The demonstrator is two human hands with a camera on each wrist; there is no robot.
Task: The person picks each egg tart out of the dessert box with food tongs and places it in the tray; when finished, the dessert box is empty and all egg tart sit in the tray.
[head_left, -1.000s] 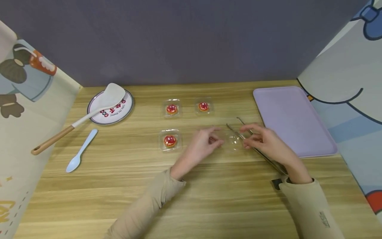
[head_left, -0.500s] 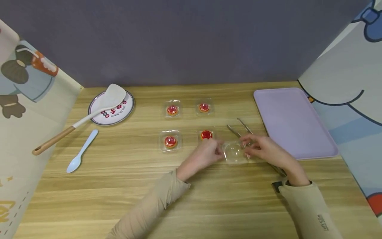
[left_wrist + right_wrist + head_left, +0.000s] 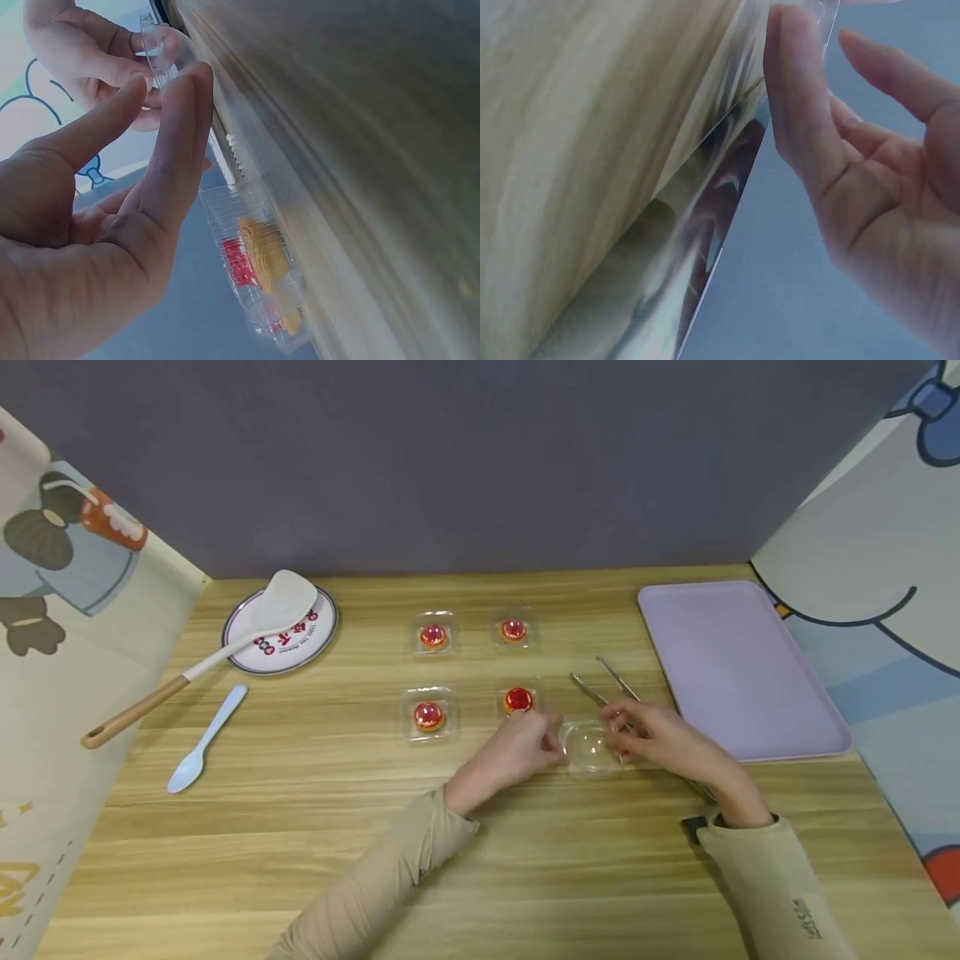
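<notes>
A clear plastic lid [image 3: 588, 747] with a round dome lies between my hands, right of centre in the head view. My left hand [image 3: 513, 747] pinches its left edge with thumb and fingertips. The right hand [image 3: 663, 739] holds the opposite edge, thumb and fingers on either side of it. Metal tongs [image 3: 618, 678] lie partly under the right hand, their tips pointing away. Just beyond my left fingers is a red-topped tart [image 3: 518, 699] in a clear container, its near part hidden. In the left wrist view the lid [image 3: 159, 56] appears edge-on at the fingertips.
Three more boxed tarts stand nearby: one near-left [image 3: 429, 716], one far-left [image 3: 432, 637], one far-right [image 3: 513, 629]. At right lies a lilac tray [image 3: 742, 668]. On the left, a white spatula [image 3: 285, 602] rests across a plate [image 3: 315, 639], with a blue spoon [image 3: 201, 747] nearer.
The lid has come nearer to me, and my left hand has shifted slightly right and down to its edge. The tart behind the left hand now shows. Little moved in the last half second.
</notes>
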